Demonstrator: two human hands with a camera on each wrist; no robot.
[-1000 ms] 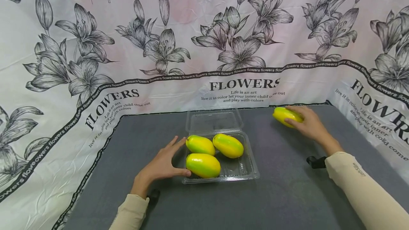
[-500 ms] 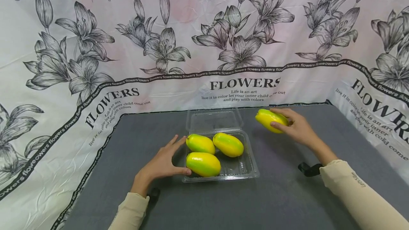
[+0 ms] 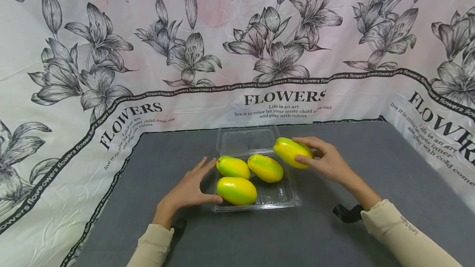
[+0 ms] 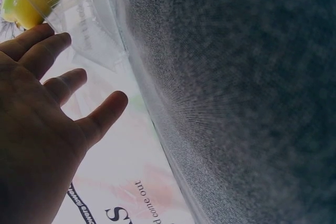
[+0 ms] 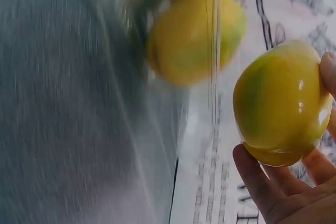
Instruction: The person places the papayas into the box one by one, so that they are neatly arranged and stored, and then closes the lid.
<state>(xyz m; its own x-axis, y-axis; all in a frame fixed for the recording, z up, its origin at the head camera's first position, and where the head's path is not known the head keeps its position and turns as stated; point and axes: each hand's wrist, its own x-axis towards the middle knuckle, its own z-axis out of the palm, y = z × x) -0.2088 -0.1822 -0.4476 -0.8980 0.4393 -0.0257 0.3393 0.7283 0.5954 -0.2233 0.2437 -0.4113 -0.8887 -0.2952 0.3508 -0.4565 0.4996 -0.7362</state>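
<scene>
My right hand (image 3: 328,160) holds a yellow-green papaya (image 3: 292,152), thumb on the near side and fingers round the far side. It hangs above the right side of a clear plastic clamshell box (image 3: 293,195). In the right wrist view the held papaya (image 5: 283,103) shows glossy and angular. Inside the box lie three similar papayas: a back left one (image 3: 233,167), a back right one (image 3: 265,168) and a front left one (image 3: 236,191). My left hand (image 3: 189,186) is spread at the box's left side, thumb at the front left corner and fingertips near the back left papaya.
The box's lid (image 3: 248,140) is folded back on the grey table (image 3: 311,234). A white cloth (image 3: 208,61) printed with flowers hangs behind and at both sides. A black strap piece (image 3: 348,213) sticks out from the right wrist.
My right hand has carried the papaya leftward from the table's back right to over the box's right edge. The left hand and the three papayas in the box have stayed put.
</scene>
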